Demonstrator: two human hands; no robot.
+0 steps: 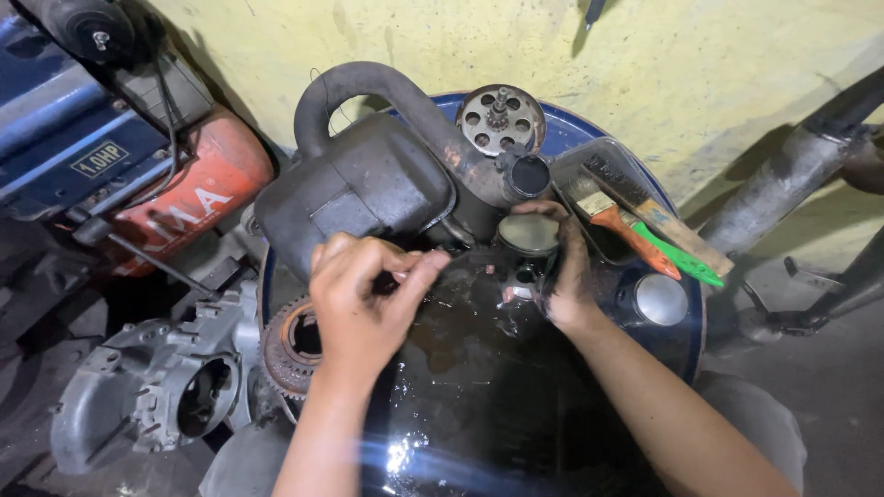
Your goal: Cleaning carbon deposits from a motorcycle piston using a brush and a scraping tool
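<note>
My left hand (359,308) is over the oily black top of a blue drum (677,345), thumb and fingers pinched on one end of a thin black rubber ring (479,259). The ring arcs right toward my right hand (564,276). That hand's greasy fingers curl round a small round metal part with a dull grey face (527,233). Both hands sit just in front of a black muffler box with a bent pipe (368,175). How the ring meets the round part is hidden by my fingers.
A perforated steel disc with a small gear (500,118) stands at the drum's back. To the right, paintbrushes lie in a clear tub (645,221) beside a round metal cap (660,299). On the left are a toothed clutch gear (287,345), a grey engine casing (147,391) and an orange and blue machine (198,189). Exhaust pipes (783,179) lean at right.
</note>
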